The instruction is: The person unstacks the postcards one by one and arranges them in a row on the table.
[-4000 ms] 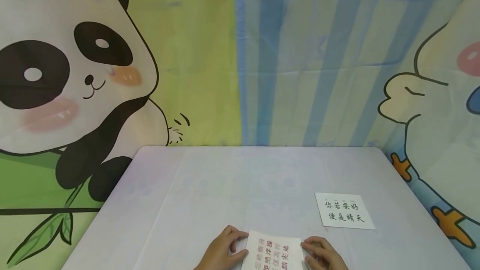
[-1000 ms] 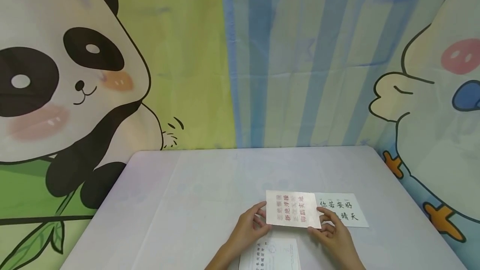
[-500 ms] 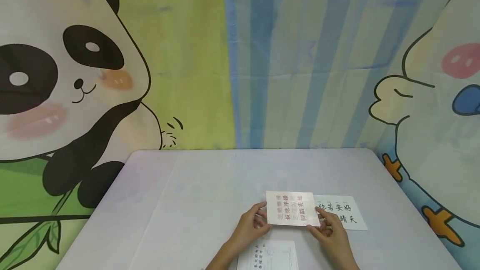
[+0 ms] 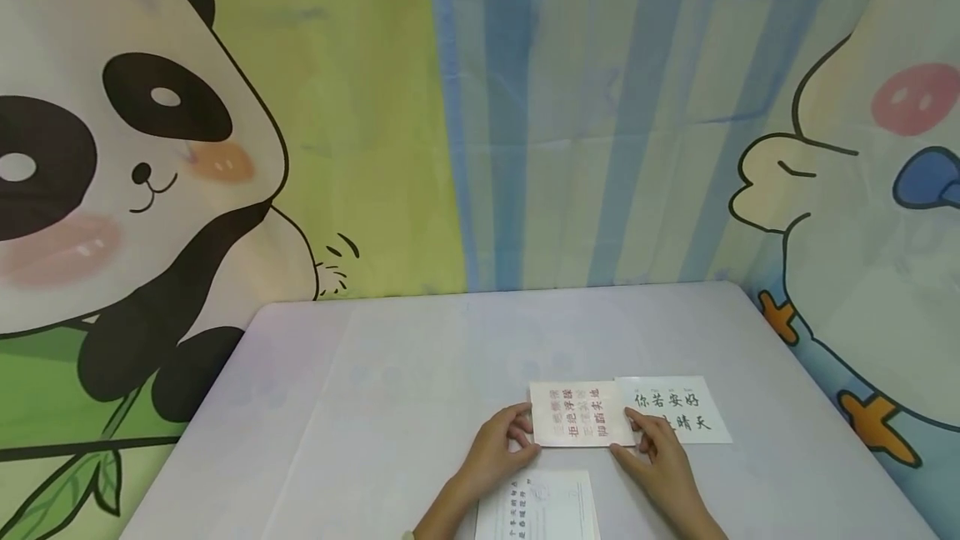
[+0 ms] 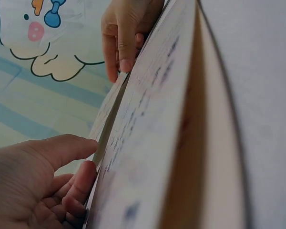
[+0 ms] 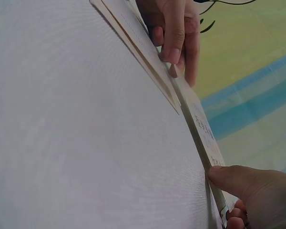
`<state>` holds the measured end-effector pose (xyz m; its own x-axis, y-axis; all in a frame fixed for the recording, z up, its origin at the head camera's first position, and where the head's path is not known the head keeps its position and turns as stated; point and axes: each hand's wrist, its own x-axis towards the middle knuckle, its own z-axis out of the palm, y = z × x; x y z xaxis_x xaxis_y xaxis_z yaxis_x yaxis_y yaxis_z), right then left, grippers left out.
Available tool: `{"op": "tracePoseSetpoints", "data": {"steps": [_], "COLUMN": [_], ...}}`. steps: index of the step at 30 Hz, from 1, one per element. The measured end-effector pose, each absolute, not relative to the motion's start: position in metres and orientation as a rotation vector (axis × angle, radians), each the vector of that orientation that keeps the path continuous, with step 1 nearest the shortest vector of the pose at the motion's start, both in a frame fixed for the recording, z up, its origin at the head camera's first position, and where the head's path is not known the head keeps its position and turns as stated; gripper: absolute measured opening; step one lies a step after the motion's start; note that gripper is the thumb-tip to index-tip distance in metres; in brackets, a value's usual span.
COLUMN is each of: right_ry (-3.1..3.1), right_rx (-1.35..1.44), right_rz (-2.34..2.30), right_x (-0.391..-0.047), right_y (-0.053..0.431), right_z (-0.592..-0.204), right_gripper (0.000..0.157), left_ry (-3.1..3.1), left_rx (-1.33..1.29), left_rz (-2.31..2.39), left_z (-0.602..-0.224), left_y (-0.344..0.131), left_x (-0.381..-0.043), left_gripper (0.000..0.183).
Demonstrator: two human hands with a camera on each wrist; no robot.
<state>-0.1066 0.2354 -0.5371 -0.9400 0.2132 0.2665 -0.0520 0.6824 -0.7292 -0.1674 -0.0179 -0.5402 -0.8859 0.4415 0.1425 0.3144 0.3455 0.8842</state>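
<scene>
Both hands hold a cream card (image 4: 581, 413) with red Chinese characters, flat and low over the table. My left hand (image 4: 498, 448) pinches its left side, thumb at the near corner. The right hand (image 4: 660, 461) grips the right side between thumb and fingers. In the right wrist view the right hand (image 6: 257, 191) has its thumb on the card's near edge (image 6: 205, 129). A white card (image 4: 686, 402) with black characters lies just right, partly overlapped by the cream card and right fingers. Nearer me lies another printed card (image 4: 536, 507), cut off by the frame.
The pale table (image 4: 375, 407) reaches back to a striped curtain (image 4: 562, 123). A panda print (image 4: 165, 190) covers the cloth on the left, and a white cartoon animal (image 4: 862, 273) is on the right. In the left wrist view the near card (image 5: 157, 95) shows separated layers.
Over four seconds both hands have carried the cream card away from me and rightward, up to the white card, uncovering the printed card below. Over the last half second it has barely moved.
</scene>
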Motion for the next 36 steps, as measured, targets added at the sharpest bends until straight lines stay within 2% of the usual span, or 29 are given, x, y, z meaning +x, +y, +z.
{"op": "tracePoseSetpoints", "data": {"steps": [13,22,28,36], "right_ry": [-2.548,-2.543,-2.611,-2.612], "right_rx": [-0.068,-0.112,-0.167,-0.122], "right_rz": [1.097,1.129,1.156,1.097], "right_x": [-0.1085,-0.1077,-0.1087,-0.1095], "right_y": [0.2354,0.2372,0.2374,0.2378], "right_z": [-0.5402,-0.5386,-0.5368,-0.5387], "right_gripper": [0.042,0.046,0.038,0.037], "left_ry": [2.473,2.463,2.453,2.452], "left_rx": [0.661,0.654,0.647,0.622], "left_rz": [1.617,1.635,1.648,1.66], "left_z": [-0.5371,-0.5381,-0.538,-0.539], "left_y": [-0.0188,-0.0187,-0.0189,-0.018], "left_x": [-0.1693,-0.1684,-0.168,-0.1681], "left_gripper": [0.055,0.053,0.053,0.052]}}
